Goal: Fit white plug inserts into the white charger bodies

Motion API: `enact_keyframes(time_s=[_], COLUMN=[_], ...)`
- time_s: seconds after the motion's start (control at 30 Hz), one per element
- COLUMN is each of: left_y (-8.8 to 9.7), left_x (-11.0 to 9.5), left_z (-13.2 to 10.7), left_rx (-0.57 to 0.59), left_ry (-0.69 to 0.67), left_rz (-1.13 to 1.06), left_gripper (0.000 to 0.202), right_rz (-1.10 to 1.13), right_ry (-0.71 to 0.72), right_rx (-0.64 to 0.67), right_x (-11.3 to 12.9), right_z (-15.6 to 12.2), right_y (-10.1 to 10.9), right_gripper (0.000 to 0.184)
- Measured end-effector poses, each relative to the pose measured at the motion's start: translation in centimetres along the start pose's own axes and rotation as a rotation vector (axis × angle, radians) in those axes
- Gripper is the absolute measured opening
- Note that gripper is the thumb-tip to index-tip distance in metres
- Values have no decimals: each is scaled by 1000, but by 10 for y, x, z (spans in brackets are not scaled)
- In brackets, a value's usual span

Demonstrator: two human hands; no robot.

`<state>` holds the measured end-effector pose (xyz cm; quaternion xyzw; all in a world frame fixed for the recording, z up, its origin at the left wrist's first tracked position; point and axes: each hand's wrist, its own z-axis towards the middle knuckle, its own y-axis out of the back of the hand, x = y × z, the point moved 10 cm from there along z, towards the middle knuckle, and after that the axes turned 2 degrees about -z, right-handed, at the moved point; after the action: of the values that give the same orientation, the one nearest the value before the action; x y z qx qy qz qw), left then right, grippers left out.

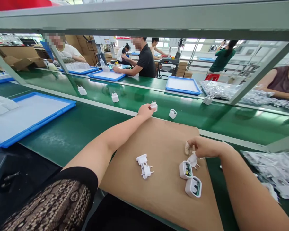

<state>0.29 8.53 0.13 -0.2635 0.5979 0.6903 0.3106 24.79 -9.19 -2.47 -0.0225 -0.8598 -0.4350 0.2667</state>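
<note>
At the edge of the green belt, my left hand (pixel 145 111) is closed round a white plug charger (pixel 154 106) whose two pins point up. Over the right side of a brown cardboard sheet (pixel 166 144), my right hand (pixel 203 147) has its covered fingertips pinched on a white plug cap with pins (pixel 194 159). Just below that cap are two open white charger housings, the upper one (pixel 185 170) and the lower one (pixel 193 186), with circuit parts showing inside. Left of them on the cardboard, a pair of white plug caps (pixel 144 166) lie against each other.
On the belt (pixel 132 106) stand an open housing (pixel 172 113) and more chargers (pixel 115 97). A blue-rimmed tray (pixel 45 99) is at left, a pile of white plug parts (pixel 274 170) at right. A shelf beam (pixel 144 16) crosses overhead. Co-workers sit across the belt.
</note>
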Motion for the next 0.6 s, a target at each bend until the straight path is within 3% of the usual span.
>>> enact_keyframes(time_s=[0.07, 0.2, 0.27, 0.33, 0.37, 0.43, 0.47, 0.53, 0.6], left_y=[-2, 1, 15, 21, 13, -23, -43, -75, -97], left_x=[11, 27, 15, -18, -37, -69, -77, -76, -71], left_z=[13, 16, 6, -10, -17, -24, -25, -15, -7], left_rx=[-8, -67, -219, -344, -326, -127, -23, 145, 277], left_ry=[27, 102, 52, -138, -269, -499, -561, -519, -444], left_rz=[30, 102, 171, 258, 295, 341, 371, 428, 439], left_gripper=[25, 30, 46, 57, 56, 52, 60, 80, 72], right_rz=[48, 133, 118, 86, 66, -1, -33, -53, -32], right_ry=[-5, -44, -54, -15, 14, 79, 70, 72, 107], right_rx=[37, -9, -91, -140, -144, -175, -187, -225, -269], right_x=[5, 5, 3, 2, 0, -9, -19, -35, -40], right_z=[2, 10, 13, 14, 15, 19, 23, 33, 40], right_y=[-4, -1, 5, 6, 3, -2, -4, -4, 0], right_gripper=[25, 48, 48, 41, 38, 38, 36, 24, 21])
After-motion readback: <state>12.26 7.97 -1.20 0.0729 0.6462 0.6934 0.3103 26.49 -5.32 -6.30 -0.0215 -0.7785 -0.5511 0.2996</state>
